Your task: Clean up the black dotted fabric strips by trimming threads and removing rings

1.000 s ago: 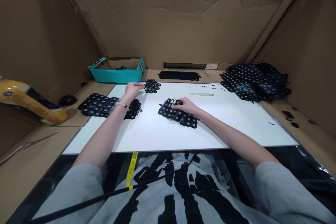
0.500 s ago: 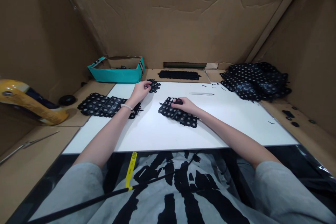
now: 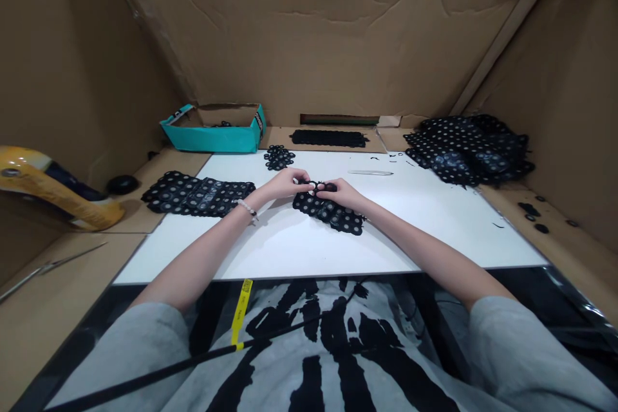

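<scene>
Fine fingertip work was judged to be in hand: a small black ring (image 3: pixel 313 185) was prob. being set or adjusted at the far-L end of the dotted black strip (image 3: pixel 333 215). By the L hand (image 3: pixel 290 184) the ring was apparently pinched btwn thumb & forefinger; whether it was loose or joined to the strip couldn't be told. By the R hand (image 3: pixel 344 194) the strip's far edge was pinched, w/ a dark rounded bit (image 3: pixel 330 187) at the tips; its other fingers couldn't be made out. For the next move, a steady R grip & a light, exact L touch were judged to be needed, b/c the strip looked thin & floppy.

The strip was laid flat on the white board (image 3: pixel 270 251), approx. mid-width. Its long axis was set diag.: far-L end partly hidden by fingertips, other end pointed to near R, just beside the R forearm (image 3: pixel 415 235).
</scene>
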`<state>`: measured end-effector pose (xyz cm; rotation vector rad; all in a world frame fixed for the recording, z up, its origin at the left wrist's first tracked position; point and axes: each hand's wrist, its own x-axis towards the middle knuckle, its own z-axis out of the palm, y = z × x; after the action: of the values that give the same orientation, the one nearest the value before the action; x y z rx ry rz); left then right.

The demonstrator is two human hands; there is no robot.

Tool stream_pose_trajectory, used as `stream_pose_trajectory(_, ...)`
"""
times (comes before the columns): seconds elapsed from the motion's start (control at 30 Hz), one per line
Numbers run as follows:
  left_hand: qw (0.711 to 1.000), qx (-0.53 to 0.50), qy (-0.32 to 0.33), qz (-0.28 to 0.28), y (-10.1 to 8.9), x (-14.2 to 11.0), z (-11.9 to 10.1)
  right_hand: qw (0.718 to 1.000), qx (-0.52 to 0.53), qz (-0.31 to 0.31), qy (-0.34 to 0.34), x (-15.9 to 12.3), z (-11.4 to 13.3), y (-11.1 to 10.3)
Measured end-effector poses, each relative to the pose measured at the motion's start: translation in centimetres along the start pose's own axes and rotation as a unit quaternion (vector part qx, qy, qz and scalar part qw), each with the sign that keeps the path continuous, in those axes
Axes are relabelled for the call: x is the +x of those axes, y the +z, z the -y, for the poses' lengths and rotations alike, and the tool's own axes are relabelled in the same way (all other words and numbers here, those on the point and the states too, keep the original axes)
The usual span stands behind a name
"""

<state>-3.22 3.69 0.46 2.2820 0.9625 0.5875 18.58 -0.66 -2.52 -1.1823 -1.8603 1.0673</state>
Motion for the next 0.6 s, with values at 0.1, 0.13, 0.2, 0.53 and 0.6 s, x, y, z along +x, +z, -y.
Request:
stream_pose_trajectory(0.1, 0.999, -0.017, -0.018, 0.027, -0.5, -0.1, -0.1, 1.0, -0.014, 0.007, 0.002, -0.1, 0.0, 0.0)
stream_pose_trajectory(0.13, 0.999, -0.022, -0.026, 0.032, -0.8, -0.1, -0.1, 1.0, -0.013, 0.007, 0.002, -0.1, 0.1, 0.0)
stream_pose_trajectory(0.2, 0.998, -0.036, -0.037, 0.033, -1.2, -0.1, -0.1, 1.0, -0.004, 0.007, 0.005, -0.2, 0.3, 0.0)
stream_pose_trajectory(0.53, 0.99, -0.085, -0.116, -0.006, -1.6, -0.2, 0.3, 1.0, -0.007, 0.021, 0.014, -0.2, 0.6, -0.3)
stream_pose_trajectory(0.6, 0.982, -0.108, -0.148, -0.052, -1.9, -0.1, 0.9, 1.0, -0.013, 0.014, 0.019, -0.1, 0.6, -0.3)
